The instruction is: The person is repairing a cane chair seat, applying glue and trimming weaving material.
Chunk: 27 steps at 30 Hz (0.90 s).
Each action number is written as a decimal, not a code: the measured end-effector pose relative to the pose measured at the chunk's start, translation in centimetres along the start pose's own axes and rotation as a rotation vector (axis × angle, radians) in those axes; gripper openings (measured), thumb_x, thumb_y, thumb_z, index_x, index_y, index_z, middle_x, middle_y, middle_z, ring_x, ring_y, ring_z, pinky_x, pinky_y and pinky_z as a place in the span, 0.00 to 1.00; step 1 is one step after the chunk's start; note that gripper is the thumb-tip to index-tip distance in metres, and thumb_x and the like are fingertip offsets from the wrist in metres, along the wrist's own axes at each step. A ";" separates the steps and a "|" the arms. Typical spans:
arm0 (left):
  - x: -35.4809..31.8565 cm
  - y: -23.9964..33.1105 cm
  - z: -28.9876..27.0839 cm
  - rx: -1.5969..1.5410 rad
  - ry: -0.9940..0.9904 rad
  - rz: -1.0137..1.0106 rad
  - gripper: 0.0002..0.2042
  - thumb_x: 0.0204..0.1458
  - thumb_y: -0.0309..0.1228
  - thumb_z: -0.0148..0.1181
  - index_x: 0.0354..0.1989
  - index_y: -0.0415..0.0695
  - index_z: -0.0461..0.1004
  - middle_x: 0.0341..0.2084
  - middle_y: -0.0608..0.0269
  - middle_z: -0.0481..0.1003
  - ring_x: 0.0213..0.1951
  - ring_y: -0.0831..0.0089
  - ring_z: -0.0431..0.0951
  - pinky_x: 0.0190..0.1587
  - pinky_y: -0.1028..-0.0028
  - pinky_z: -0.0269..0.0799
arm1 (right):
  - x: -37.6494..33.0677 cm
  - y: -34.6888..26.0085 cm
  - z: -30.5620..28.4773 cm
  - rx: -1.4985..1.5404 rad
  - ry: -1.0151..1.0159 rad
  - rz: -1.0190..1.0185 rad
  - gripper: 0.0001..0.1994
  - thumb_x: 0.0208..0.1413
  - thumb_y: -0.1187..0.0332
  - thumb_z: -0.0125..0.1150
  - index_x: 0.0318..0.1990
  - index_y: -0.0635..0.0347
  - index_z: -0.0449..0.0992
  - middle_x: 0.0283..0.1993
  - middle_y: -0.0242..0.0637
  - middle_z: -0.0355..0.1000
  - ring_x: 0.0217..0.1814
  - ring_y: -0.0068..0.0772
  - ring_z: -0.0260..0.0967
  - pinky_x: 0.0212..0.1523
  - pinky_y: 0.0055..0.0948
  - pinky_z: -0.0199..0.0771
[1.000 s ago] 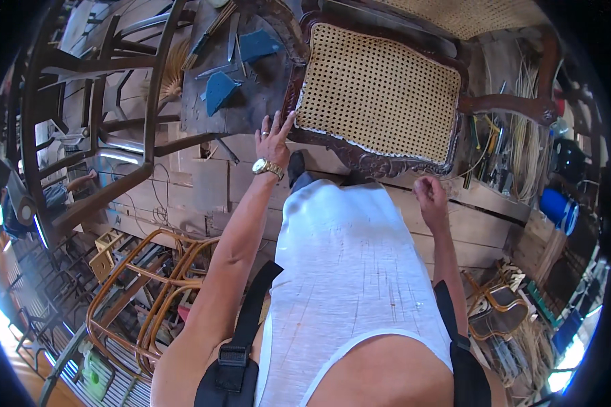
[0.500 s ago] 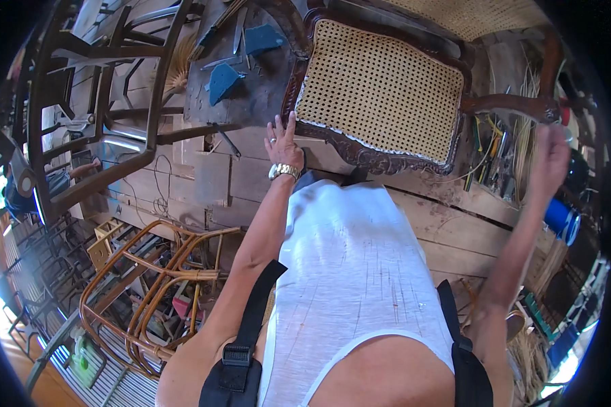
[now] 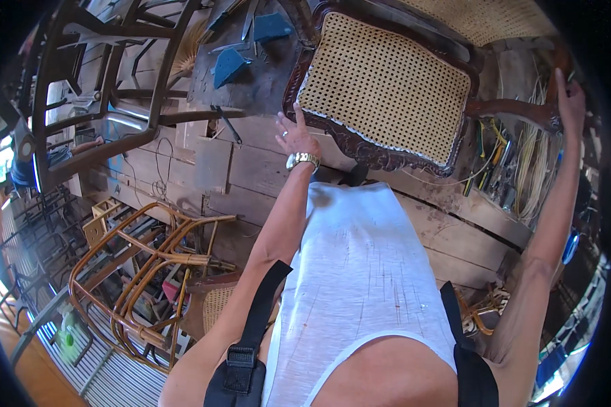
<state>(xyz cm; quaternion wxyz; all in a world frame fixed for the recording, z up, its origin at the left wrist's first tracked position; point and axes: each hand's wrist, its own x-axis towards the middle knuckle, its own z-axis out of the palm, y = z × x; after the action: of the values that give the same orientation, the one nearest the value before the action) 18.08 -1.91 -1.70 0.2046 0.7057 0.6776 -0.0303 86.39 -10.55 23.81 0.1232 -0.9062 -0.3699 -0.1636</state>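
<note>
A dark carved wooden chair frame with a woven cane seat lies in front of me. My left hand, with a ring and a metal-banded watch, is open at the seat's near left corner. Its index fingertip meets the carved rim. My right hand is stretched far out to the right, beside the end of a curved chair leg. Its fingers are apart. A small greenish spot shows by the fingertips, too small to name.
Blue angular pieces lie on a dark board, left of the seat. Tools and loose cane strands are on the right. Dark chair frames stand at the left, and a rattan frame at the lower left. Wooden planks form the floor.
My right hand has moved farther out to the right and forward, and its fingers have spread. My left hand stays at the seat's corner. The view has shifted slightly.
</note>
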 end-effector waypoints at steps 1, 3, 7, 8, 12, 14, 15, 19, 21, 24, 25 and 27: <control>-0.1 0.4 0.1 -0.001 -0.024 -0.040 0.51 0.46 0.24 0.62 0.77 0.65 0.40 0.75 0.43 0.44 0.74 0.47 0.47 0.70 0.42 0.49 | 0.1 -0.2 0.2 0.013 0.002 0.003 0.56 0.48 0.24 0.56 0.67 0.72 0.63 0.68 0.58 0.64 0.70 0.54 0.63 0.69 0.46 0.63; -0.2 1.0 0.2 -0.002 -0.042 -0.076 0.51 0.46 0.25 0.64 0.77 0.65 0.39 0.75 0.43 0.42 0.75 0.46 0.46 0.71 0.42 0.48 | 0.0 -0.5 0.3 0.080 -0.087 -0.007 0.56 0.48 0.23 0.55 0.68 0.71 0.63 0.68 0.57 0.64 0.70 0.53 0.63 0.69 0.46 0.62; -0.6 1.6 0.4 0.003 -0.039 -0.090 0.51 0.47 0.27 0.65 0.77 0.60 0.39 0.74 0.38 0.42 0.74 0.44 0.47 0.70 0.42 0.49 | -1.6 -1.6 0.2 0.100 0.013 -0.060 0.56 0.48 0.23 0.54 0.69 0.69 0.62 0.70 0.57 0.62 0.71 0.52 0.61 0.70 0.47 0.61; -0.7 1.7 0.3 0.017 -0.050 -0.092 0.50 0.47 0.27 0.65 0.77 0.59 0.40 0.74 0.37 0.42 0.74 0.44 0.47 0.70 0.42 0.49 | -1.9 -2.0 0.2 0.115 0.015 -0.053 0.56 0.48 0.22 0.54 0.69 0.68 0.61 0.70 0.57 0.61 0.72 0.52 0.61 0.70 0.47 0.61; -1.2 2.4 0.1 0.004 -0.017 -0.085 0.49 0.47 0.27 0.65 0.77 0.56 0.41 0.73 0.34 0.43 0.74 0.42 0.48 0.70 0.42 0.50 | -2.4 -2.6 -0.2 0.170 0.026 -0.023 0.57 0.48 0.22 0.53 0.70 0.67 0.60 0.71 0.55 0.59 0.73 0.52 0.59 0.70 0.48 0.60; -1.6 2.5 0.0 0.073 -0.032 -0.059 0.48 0.48 0.28 0.64 0.77 0.56 0.42 0.72 0.32 0.45 0.73 0.39 0.49 0.70 0.43 0.50 | -2.1 -2.6 -0.1 0.185 -0.018 -0.034 0.57 0.47 0.21 0.52 0.70 0.67 0.60 0.71 0.55 0.59 0.73 0.53 0.59 0.70 0.48 0.60; -1.8 2.5 0.0 0.072 -0.038 -0.061 0.48 0.48 0.28 0.64 0.77 0.56 0.42 0.72 0.32 0.45 0.73 0.39 0.49 0.70 0.43 0.50 | -2.1 -2.4 0.0 0.200 -0.049 -0.030 0.58 0.47 0.21 0.52 0.70 0.67 0.60 0.71 0.55 0.59 0.73 0.53 0.59 0.70 0.49 0.60; -2.0 2.6 -0.4 0.147 -0.011 0.007 0.43 0.50 0.30 0.61 0.76 0.54 0.47 0.72 0.30 0.47 0.71 0.35 0.50 0.70 0.45 0.50 | -1.9 -1.9 0.6 0.192 0.032 -0.037 0.58 0.46 0.19 0.50 0.70 0.67 0.60 0.71 0.56 0.59 0.73 0.53 0.59 0.70 0.49 0.60; -2.4 2.8 -0.7 0.178 -0.003 0.026 0.41 0.50 0.31 0.60 0.75 0.53 0.49 0.72 0.30 0.47 0.71 0.33 0.50 0.70 0.45 0.50 | -1.8 -2.0 0.9 0.211 0.019 -0.072 0.53 0.50 0.24 0.53 0.66 0.69 0.64 0.67 0.56 0.64 0.70 0.51 0.62 0.69 0.44 0.60; -3.9 3.5 -1.0 0.131 0.024 0.114 0.36 0.51 0.30 0.58 0.72 0.55 0.58 0.72 0.30 0.44 0.72 0.32 0.48 0.71 0.44 0.48 | -2.0 -2.2 0.9 0.228 0.006 -0.112 0.47 0.55 0.31 0.56 0.62 0.72 0.69 0.63 0.55 0.69 0.66 0.47 0.66 0.68 0.38 0.61; -4.7 3.9 -0.9 0.116 0.061 0.200 0.34 0.51 0.29 0.58 0.70 0.56 0.61 0.73 0.30 0.43 0.72 0.31 0.47 0.71 0.43 0.47 | -2.2 -2.2 0.8 0.229 0.004 -0.117 0.45 0.56 0.32 0.57 0.61 0.73 0.70 0.62 0.55 0.70 0.66 0.47 0.67 0.67 0.37 0.61; -6.1 3.9 -0.9 0.016 0.158 0.306 0.30 0.51 0.26 0.56 0.66 0.59 0.68 0.74 0.33 0.38 0.73 0.32 0.44 0.72 0.42 0.44 | -2.5 -2.3 0.7 0.238 0.014 -0.086 0.49 0.54 0.30 0.57 0.64 0.73 0.67 0.65 0.57 0.67 0.69 0.50 0.64 0.70 0.39 0.58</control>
<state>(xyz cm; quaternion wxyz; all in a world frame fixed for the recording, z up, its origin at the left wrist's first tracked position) 21.18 -7.38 2.03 0.1471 0.8025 0.5759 0.0515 83.23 -10.31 22.39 0.2256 -0.8673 -0.4242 -0.1299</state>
